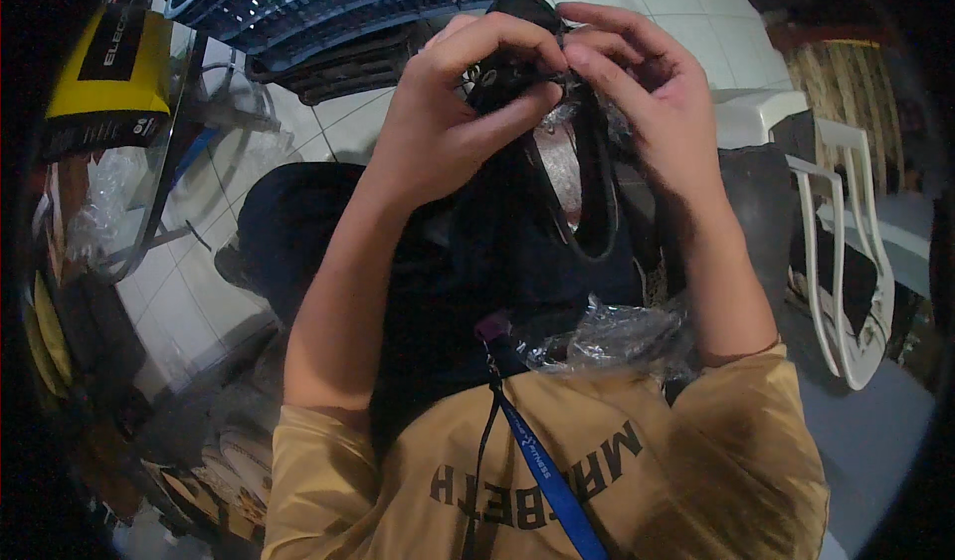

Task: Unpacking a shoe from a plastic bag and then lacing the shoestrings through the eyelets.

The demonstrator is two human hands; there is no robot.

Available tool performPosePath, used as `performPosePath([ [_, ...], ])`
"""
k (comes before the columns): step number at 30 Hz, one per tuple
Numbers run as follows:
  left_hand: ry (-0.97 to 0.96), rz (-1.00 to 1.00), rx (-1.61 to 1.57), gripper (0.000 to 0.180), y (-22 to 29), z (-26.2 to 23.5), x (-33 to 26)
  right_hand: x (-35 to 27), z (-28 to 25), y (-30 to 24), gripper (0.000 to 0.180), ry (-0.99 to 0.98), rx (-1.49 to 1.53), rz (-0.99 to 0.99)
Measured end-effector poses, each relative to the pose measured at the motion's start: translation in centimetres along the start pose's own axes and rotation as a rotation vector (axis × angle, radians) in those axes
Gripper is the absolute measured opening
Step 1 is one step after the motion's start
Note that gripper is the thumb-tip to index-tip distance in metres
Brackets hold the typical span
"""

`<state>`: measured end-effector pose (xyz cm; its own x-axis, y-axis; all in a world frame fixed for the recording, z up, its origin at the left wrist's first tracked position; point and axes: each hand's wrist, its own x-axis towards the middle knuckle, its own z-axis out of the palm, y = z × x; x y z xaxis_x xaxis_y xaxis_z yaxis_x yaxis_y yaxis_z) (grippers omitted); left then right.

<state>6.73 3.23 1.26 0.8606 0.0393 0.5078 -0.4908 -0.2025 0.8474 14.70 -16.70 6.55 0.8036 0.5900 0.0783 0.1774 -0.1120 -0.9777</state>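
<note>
A black shoe [562, 172] lies over my lap, its toe pointing away from me and its heel near. A pale, shiny insole or lining shows inside its opening. My left hand [453, 93] is curled at the left of the upper, with thumb and forefinger pinched near the eyelets. From the other side my right hand [647, 88] brings its thumb and fingertips together at the middle of the upper. Both sets of fingertips nearly meet there. Whether they grip a lace or the shoe's edge is too dark to make out. Crumpled clear plastic [622, 336] rests on my lap.
Past my hands stands a blue plastic crate [348, 13] on a tiled floor [184, 311]. A yellow and black package [109, 73] is at the far left. To the right is a white plastic chair [846, 252]. Several shoes [239, 466] sit at lower left. A blue lanyard [542, 461] hangs from my neck.
</note>
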Motion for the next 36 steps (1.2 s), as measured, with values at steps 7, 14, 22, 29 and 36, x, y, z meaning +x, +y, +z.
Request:
performPosePath([
  [7,0.011,0.005,0.1,0.023,0.0,-0.1,0.0,0.5,0.4,-0.3,0.048,0.094,0.052,0.007],
  [14,-0.036,0.106,0.099,0.024,-1.4,-0.5,-0.2,1.8,0.7,-1.4,0.047,0.105,0.172,0.048],
  [22,0.023,0.013,0.021,0.026,-0.2,-0.1,0.0,1.6,-0.4,-0.9,0.043,0.019,0.068,0.034],
  [29,0.005,-0.009,0.108,0.024,-0.2,-1.1,0.0,-1.5,-0.7,-0.5,0.056,-0.013,-0.287,-0.169],
  [36,0.091,-0.007,0.115,0.025,0.1,0.6,0.1,-1.3,-0.1,0.4,0.046,0.064,-0.169,-0.212],
])
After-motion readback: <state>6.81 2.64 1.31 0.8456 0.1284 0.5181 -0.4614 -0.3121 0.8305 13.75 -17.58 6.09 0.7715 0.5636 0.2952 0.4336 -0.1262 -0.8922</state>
